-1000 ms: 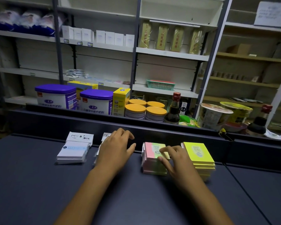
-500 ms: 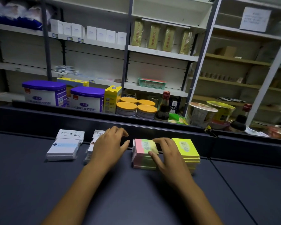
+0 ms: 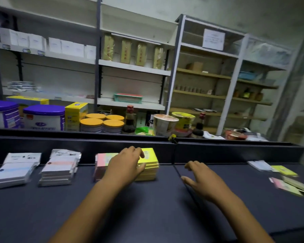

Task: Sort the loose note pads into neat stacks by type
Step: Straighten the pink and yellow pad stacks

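Note:
Four stacks of note pads stand in a row on the dark counter [image 3: 147, 207]. From the left: a white stack with blue print [image 3: 14, 172], a white stack with a pink band [image 3: 59, 171], a pink-and-green stack [image 3: 102, 163] and a yellow stack [image 3: 148, 163]. My left hand [image 3: 125, 165] lies over the pink-and-green and yellow stacks, fingers apart. My right hand [image 3: 200, 179] hovers over bare counter to the right of the stacks, open and holding nothing. Loose pads lie at the far right: a white one [image 3: 260, 165], a yellow one [image 3: 284, 170], and pink and yellow ones [image 3: 288, 185].
A raised dark ledge [image 3: 218, 151] runs along the back of the counter. Behind it stand purple-lidded tins [image 3: 44, 117], orange-lidded jars [image 3: 102, 124], a dark sauce bottle [image 3: 129, 120] and noodle cups [image 3: 165, 123]. Shelving fills the wall beyond.
The view has swung right, bringing loose pads into sight. My left hand moved from the white-pink stack onto the coloured stacks. My right hand left the pink-and-green stack and moved right.

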